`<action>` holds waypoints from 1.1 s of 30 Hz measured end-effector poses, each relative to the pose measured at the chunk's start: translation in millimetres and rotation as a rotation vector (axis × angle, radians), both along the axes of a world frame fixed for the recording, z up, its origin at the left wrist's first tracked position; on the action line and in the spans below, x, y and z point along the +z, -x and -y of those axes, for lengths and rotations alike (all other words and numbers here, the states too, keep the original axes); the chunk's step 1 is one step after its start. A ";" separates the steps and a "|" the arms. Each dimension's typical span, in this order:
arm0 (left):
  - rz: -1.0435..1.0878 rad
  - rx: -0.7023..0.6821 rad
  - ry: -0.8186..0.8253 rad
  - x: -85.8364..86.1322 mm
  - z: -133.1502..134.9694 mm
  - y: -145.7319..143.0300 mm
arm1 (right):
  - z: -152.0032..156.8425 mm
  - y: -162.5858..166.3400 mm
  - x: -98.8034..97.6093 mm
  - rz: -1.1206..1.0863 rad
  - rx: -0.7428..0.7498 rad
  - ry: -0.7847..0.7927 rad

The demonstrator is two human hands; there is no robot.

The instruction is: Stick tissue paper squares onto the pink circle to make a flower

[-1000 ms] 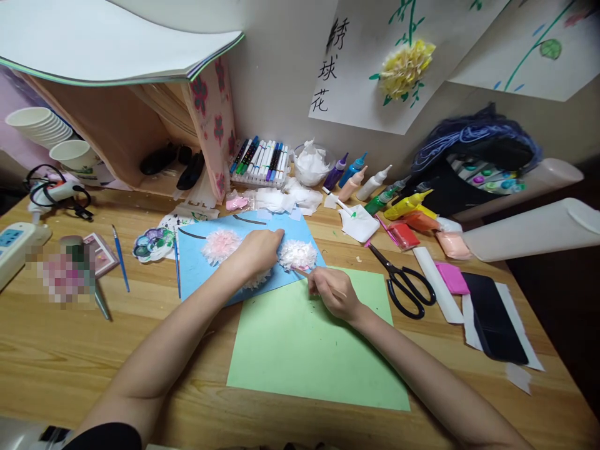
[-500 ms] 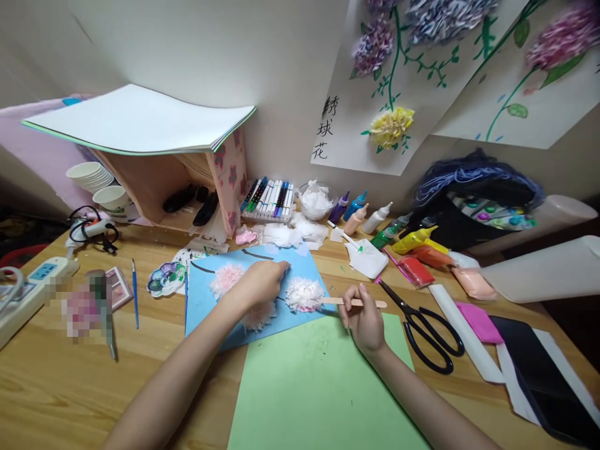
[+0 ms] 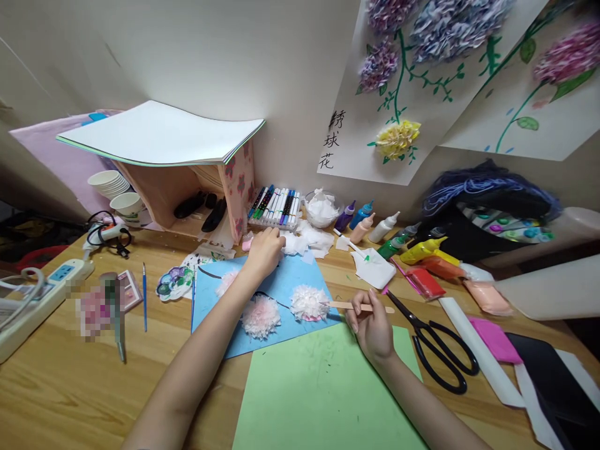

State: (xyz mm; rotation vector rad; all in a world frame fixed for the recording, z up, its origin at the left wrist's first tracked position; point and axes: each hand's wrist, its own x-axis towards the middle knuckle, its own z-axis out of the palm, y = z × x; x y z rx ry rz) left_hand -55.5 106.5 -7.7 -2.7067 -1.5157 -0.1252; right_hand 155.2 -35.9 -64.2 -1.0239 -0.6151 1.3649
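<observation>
My right hand [image 3: 372,328] grips a flat wooden craft stick [image 3: 342,305], its tip at the edge of a white paper flower [image 3: 309,303]. That flower rests on a blue sheet [image 3: 300,334]. Two pale pink paper flowers share the sheet: one in front [image 3: 260,317] and one further back [image 3: 225,282], partly behind my left arm. At the sheet's far edge, my left hand [image 3: 266,251] is closed with curled fingers beside white tissue paper [image 3: 314,237]; its fingertips are partly hidden. A green sheet [image 3: 319,394] lies nearest me.
Black scissors [image 3: 435,344] lie right of my right hand. Paint bottles [image 3: 387,227], a marker box [image 3: 275,206] and a glass bowl of tissue [image 3: 322,209] line the back. A cardboard box [image 3: 239,187] stands back left; a paintbrush [image 3: 145,297] and power strip [image 3: 51,294] lie left.
My left hand has moved back from above the flowers to the tissue at the sheet's far edge, uncovering the front pink flower. My right hand keeps the craft stick at the white flower.
</observation>
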 end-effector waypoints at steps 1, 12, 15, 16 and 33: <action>-0.008 -0.002 -0.002 -1.3 -1.0 -1.3 | 0.0 -0.2 -0.2 0.001 -0.001 -0.001; 0.134 0.082 -0.017 13.4 -0.5 15.7 | -0.8 -0.3 -0.8 0.021 0.010 -0.008; 0.192 0.104 0.032 16.4 -2.2 20.9 | -0.4 0.3 -0.1 0.028 0.019 -0.022; 0.239 0.102 0.075 16.0 -3.1 22.0 | -0.2 0.5 0.1 0.033 0.020 -0.025; 0.429 0.042 0.502 -1.1 -3.9 40.4 | -0.5 1.1 2.4 0.090 0.046 -0.053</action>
